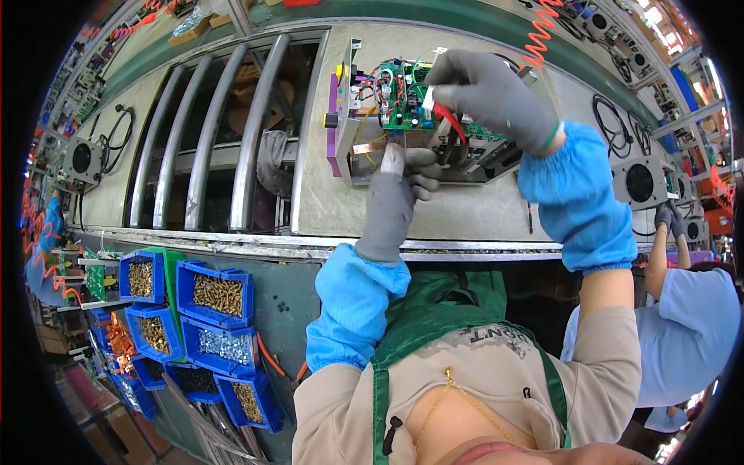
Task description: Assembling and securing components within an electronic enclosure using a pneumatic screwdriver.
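Observation:
An open metal chassis (465, 174) with a purple front panel (335, 143) lies on the metal worktop. Inside it is a green circuit board (399, 120) with small components and red, white and yellow wires. My left hand (399, 186), in a grey glove, is on the chassis's near side, fingers curled over its edge and one finger laid inward. My gloved right hand (496, 101) hovers over the board, fingertips pinched on a small white piece (428, 98). A red strip (449, 122) hangs just below those fingers; whether it joins the white piece is hidden.
Metal rollers (260, 128) lie left of the worktop (310, 209). Blue bins (215, 294) of screws and small hardware stand at lower left. A unit with a round fan (639, 184) sits at right, near another person (682, 325). A red coiled hose (542, 35) hangs at the back.

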The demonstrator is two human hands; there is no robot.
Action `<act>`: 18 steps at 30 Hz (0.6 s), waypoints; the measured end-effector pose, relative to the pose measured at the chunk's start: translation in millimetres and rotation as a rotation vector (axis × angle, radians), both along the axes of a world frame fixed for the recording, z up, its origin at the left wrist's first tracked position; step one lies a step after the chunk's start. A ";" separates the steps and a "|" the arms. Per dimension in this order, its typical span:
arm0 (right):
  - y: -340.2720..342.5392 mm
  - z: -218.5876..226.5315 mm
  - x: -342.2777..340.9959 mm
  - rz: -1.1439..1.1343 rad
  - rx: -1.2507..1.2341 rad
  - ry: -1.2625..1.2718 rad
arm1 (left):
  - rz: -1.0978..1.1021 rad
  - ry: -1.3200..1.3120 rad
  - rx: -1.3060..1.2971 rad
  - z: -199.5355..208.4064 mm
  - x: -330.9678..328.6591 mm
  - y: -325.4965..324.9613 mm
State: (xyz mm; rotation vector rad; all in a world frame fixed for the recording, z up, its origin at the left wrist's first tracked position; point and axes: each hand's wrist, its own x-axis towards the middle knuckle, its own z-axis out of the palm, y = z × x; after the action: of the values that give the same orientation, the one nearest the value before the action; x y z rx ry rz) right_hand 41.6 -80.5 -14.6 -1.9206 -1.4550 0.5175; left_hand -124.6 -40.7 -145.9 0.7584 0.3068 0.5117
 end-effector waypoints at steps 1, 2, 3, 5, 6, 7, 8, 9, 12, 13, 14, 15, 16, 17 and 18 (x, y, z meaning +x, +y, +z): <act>1.9 1.0 5.8 -0.019 -0.020 0.042 | 0.035 0.079 0.001 -1.7 0.6 2.3; 5.3 1.8 3.8 -0.014 -0.023 0.041 | 0.078 0.123 0.002 0.5 0.1 3.2; 9.4 3.9 0.2 -0.007 -0.064 -0.133 | 0.081 0.123 -0.002 -0.9 2.2 4.7; 17.4 9.6 -6.6 -0.001 -0.106 -0.309 | 0.132 0.040 0.086 -4.7 9.2 8.7; 21.5 13.1 -10.0 0.018 -0.167 -0.389 | 0.131 0.038 0.083 -4.3 11.4 10.5; 25.0 14.8 -12.2 0.038 -0.229 -0.468 | 0.142 0.043 0.059 -3.4 13.1 12.1; 27.3 14.6 -11.0 0.036 -0.232 -0.470 | 0.150 0.046 0.034 -0.6 14.8 12.4; 30.0 13.9 -8.9 0.066 -0.246 -0.445 | 0.148 0.044 0.032 3.1 15.1 12.6; 34.3 10.8 -5.8 0.106 -0.257 -0.436 | 0.082 0.034 0.036 10.2 13.5 14.8; 35.6 10.1 -5.7 0.115 -0.252 -0.450 | 0.065 0.014 0.036 8.0 13.6 15.9; 36.8 11.6 -6.1 0.117 -0.255 -0.450 | 0.046 -0.005 0.036 6.0 13.5 16.5; 38.3 15.5 -6.9 0.076 -0.335 -0.366 | 0.047 -0.005 0.033 5.6 13.4 17.0; 39.3 18.3 -8.0 0.036 -0.413 -0.282 | 0.044 -0.003 0.023 5.6 13.5 17.5; 40.1 19.7 -8.5 0.036 -0.415 -0.282 | 0.040 -0.003 0.014 6.2 14.4 17.9; 41.2 20.7 -9.4 0.036 -0.439 -0.270 | 0.039 -0.003 0.012 6.9 15.1 18.2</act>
State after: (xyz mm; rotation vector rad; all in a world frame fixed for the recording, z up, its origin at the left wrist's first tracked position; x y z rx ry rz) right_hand 32.2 -39.3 6.1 -2.3862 -1.6497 0.6569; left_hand -109.5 -22.5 -139.0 0.7642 0.3162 0.5523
